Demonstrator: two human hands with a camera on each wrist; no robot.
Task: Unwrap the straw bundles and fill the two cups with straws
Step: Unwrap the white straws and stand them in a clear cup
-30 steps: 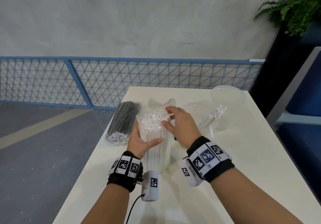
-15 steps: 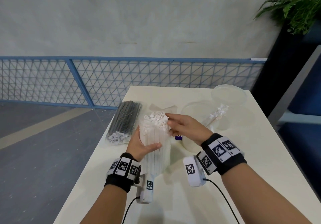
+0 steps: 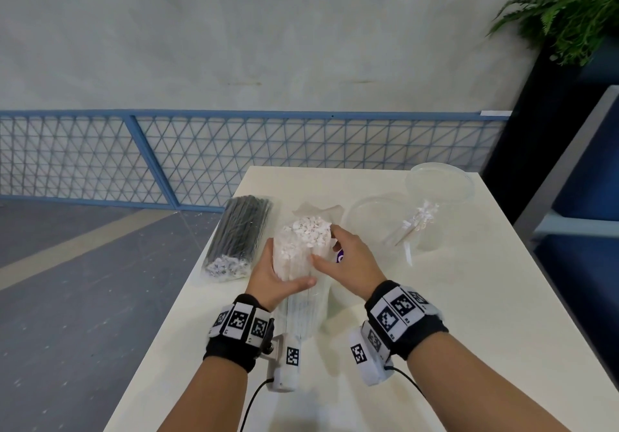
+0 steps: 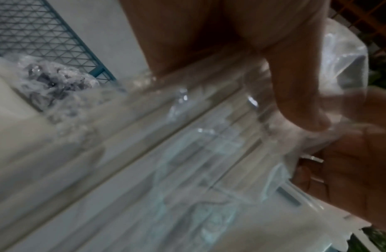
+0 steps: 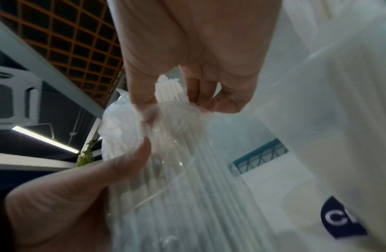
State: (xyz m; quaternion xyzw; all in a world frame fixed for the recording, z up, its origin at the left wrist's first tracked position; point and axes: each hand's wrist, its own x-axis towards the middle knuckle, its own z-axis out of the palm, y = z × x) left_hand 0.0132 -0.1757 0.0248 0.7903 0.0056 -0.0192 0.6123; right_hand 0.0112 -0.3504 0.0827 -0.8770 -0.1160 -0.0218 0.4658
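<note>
White straw bundle (image 3: 301,264) upright on table (image 3: 435,331), near the front edge, open wrapper end up. Left hand (image 3: 274,281) wrapped round the bundle's middle, grip grasping it. Right hand (image 3: 348,260) at the upper right side, grip pinching the wrapper. Black straw bundle (image 3: 239,230) lying left; two cups (image 3: 415,217) right.

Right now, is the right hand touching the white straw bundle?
Touching. The right wrist view shows the right hand pinching the clear wrapper at the top of the white straw bundle; its fingertips press the plastic.
</note>
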